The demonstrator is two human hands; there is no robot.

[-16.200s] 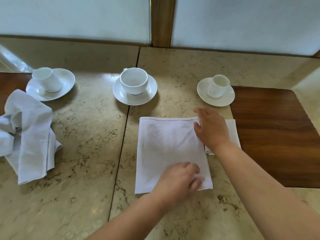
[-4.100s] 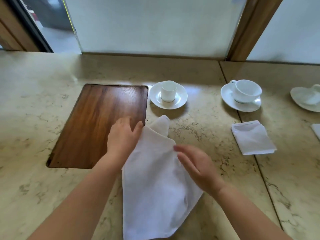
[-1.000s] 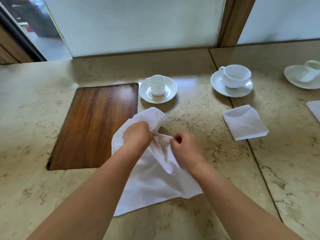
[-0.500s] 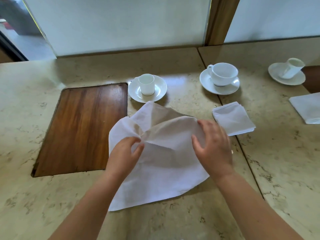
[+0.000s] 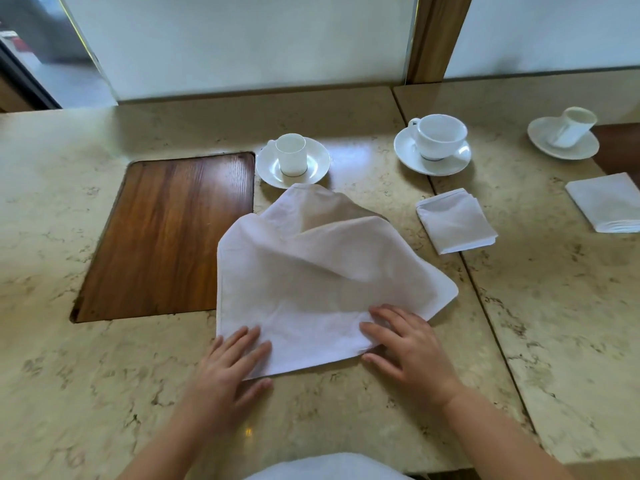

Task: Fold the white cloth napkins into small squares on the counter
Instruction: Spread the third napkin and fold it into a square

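Counter (image 5: 346, 420): both hands flat on napkin's (image 5: 311, 282) near edge.

Cafe or restaurant service counter: beige marble tabletop (image 5: 346, 109) with inset wood panel (image 5: 166, 233), three white cups on saucers lined up (image 5: 292, 161) (image 5: 433, 147) (image 5: 564, 138), folded white napkins (image 5: 455, 221) (image 5: 609, 202) set beside them, frosted glass partition (image 5: 242, 39) in wood frame behind

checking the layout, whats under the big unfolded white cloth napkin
The unfolded white cloth napkin lies on the beige marble counter; its left edge borders the inset wooden panel. Anything beneath is hidden.
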